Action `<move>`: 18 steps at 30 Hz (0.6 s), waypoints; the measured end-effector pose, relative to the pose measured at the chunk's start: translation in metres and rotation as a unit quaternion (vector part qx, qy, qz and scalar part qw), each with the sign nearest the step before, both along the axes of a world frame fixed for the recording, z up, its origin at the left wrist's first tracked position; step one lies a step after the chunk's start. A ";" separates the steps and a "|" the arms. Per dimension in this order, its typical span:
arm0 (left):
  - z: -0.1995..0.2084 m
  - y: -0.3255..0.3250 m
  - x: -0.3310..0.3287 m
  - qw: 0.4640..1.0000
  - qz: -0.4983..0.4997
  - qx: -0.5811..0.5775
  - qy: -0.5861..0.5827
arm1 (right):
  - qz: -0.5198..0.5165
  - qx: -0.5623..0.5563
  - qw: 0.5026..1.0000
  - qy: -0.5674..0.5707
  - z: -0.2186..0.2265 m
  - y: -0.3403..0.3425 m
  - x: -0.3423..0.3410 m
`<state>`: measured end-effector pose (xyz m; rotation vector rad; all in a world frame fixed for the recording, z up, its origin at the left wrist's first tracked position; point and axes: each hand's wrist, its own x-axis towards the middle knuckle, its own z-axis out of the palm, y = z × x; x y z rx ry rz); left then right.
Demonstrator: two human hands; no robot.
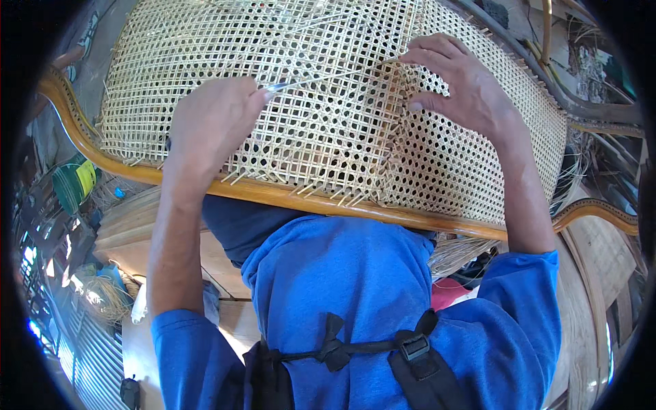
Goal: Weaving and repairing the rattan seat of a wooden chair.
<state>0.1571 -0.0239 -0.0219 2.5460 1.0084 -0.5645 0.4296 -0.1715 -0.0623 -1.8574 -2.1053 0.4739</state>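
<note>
A woven cane chair panel in pale open mesh spreads before me, set in a curved, varnished wooden frame. My left hand is closed above the left part of the mesh, around a slim tool with a shiny metal tip. From that tip a thin light line, shaft or cane strand, I cannot tell, slants toward my right hand. There the fingers are spread, thumb apart, with the fingertips at the line's far end, near the fold between the two mesh sections. Loose cane ends stick out over the front rail.
Below the rail lies my blue-sleeved body with a black strap and buckle. A green and yellow container stands at left, above a tangle of cane fibre. Wooden boards lie at lower right, and curved chair parts jut out at right.
</note>
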 end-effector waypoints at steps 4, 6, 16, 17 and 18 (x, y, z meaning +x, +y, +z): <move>0.005 -0.007 -0.008 0.999 0.034 0.003 0.020 | 0.061 -0.011 0.997 0.051 -0.021 0.014 0.010; 0.015 -0.007 -0.020 0.998 0.058 0.021 0.027 | 0.047 -0.008 0.999 0.014 -0.025 0.019 0.010; 0.053 -0.030 -0.099 0.971 0.231 0.028 0.053 | 0.034 -0.036 0.997 0.067 -0.051 0.032 -0.006; 0.054 -0.031 -0.100 0.967 0.246 0.016 0.058 | 0.023 -0.048 0.995 0.090 -0.049 0.034 -0.007; 0.052 -0.031 -0.103 0.967 0.247 0.016 0.056 | 0.012 -0.060 0.992 0.112 -0.048 0.036 -0.007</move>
